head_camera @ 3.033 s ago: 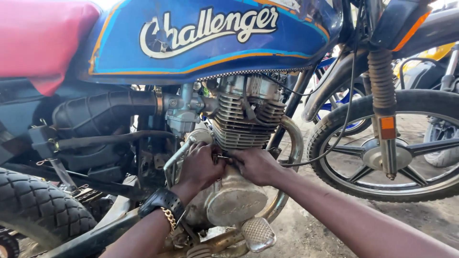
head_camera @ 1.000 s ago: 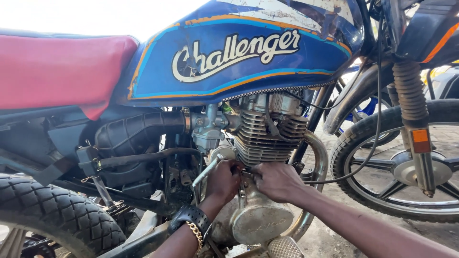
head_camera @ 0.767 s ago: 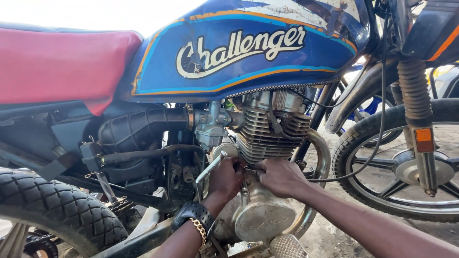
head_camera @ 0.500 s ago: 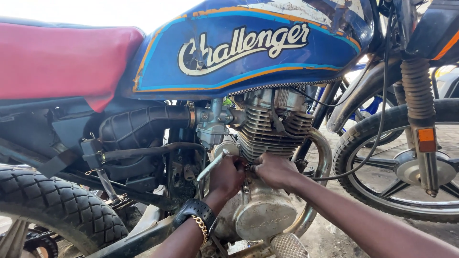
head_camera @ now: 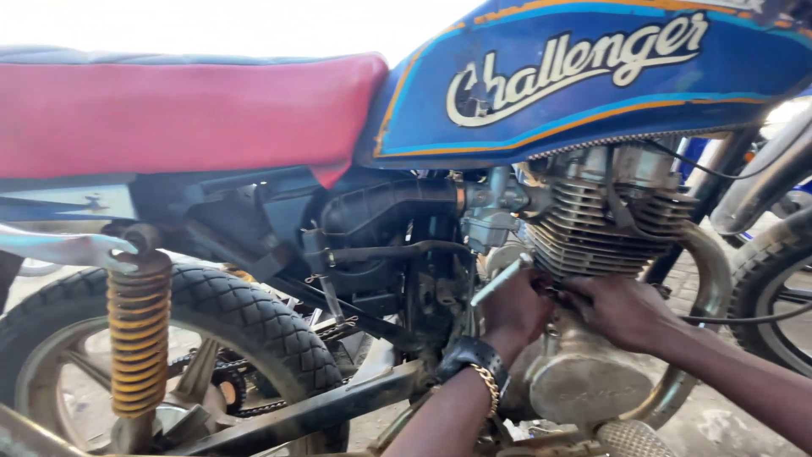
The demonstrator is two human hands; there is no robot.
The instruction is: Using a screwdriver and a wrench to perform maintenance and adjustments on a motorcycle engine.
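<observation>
Outdoors, bright washed-out sky above, dusty ground (head_camera: 727, 423) below; a motorcycle fills the view side-on. Blue tank (head_camera: 592, 76) sits high over both hands, red seat (head_camera: 178, 110) well off to their left. Left hand (head_camera: 516, 309) is pressed against the engine's side, fingers curled shut around a slim metal tool (head_camera: 501, 279) whose bright shaft sticks up and left out of the fist. A dark watch (head_camera: 469, 355) and gold chain bracelet (head_camera: 491, 389) ring that wrist. Right hand (head_camera: 622, 309) comes in from the lower right, fingers bunched together and pinched at a small dark spot just below the finned cylinder (head_camera: 592, 233); what they pinch is too small to tell. Fingertips of the two hands nearly meet, tool tip hidden between them. Round engine cover (head_camera: 584, 389) lies directly under both hands. Carburettor (head_camera: 495, 216) and black air hose (head_camera: 389, 207) sit just above and left of the left fingers. Thin cable (head_camera: 744, 317) runs off right from the right hand. Rear tyre (head_camera: 237, 313) and yellow shock spring (head_camera: 138, 338) stand well apart, far left.
</observation>
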